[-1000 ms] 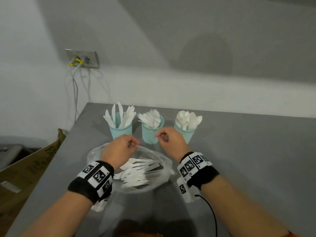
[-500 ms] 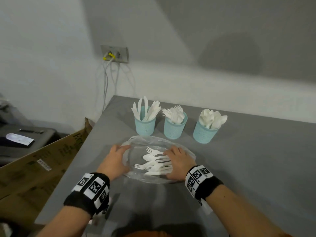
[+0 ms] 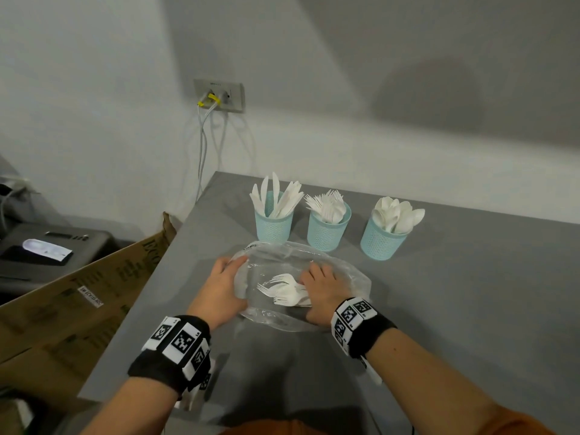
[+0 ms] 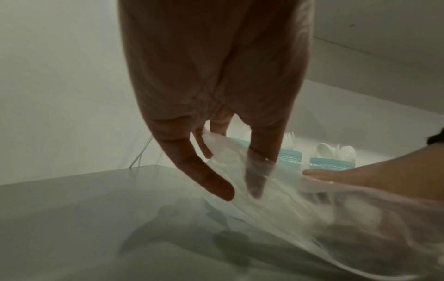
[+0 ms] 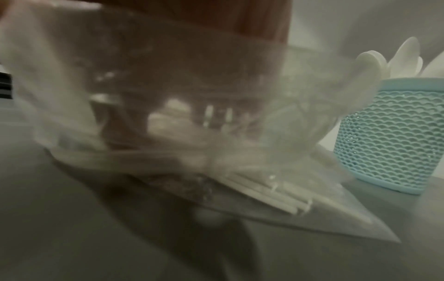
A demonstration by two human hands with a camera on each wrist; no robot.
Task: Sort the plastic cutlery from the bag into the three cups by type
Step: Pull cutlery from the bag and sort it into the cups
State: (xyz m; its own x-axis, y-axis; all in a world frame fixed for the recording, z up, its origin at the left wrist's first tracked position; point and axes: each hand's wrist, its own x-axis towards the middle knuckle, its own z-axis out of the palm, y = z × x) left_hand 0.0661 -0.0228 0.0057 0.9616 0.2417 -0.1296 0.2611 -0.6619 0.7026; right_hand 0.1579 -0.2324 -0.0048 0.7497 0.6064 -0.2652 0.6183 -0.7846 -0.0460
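A clear plastic bag lies on the grey table in front of three mesh teal cups. White forks and spoons lie bunched inside it. The left cup holds knives, the middle cup forks, the right cup spoons. My left hand pinches the bag's left edge; in the left wrist view its thumb sits behind the film. My right hand rests on the cutlery handles with fingers fairly straight. Film covers it in the right wrist view, where the bag is blurred.
The table's left edge runs close to my left hand. Below it stand a cardboard box and a black device. A wall socket with hanging cables is behind the table's far left corner.
A second ago both hands pinched the bag's far edge near the cups. They have come back to the bag's two sides, and the cutlery inside has slid together under my right hand.
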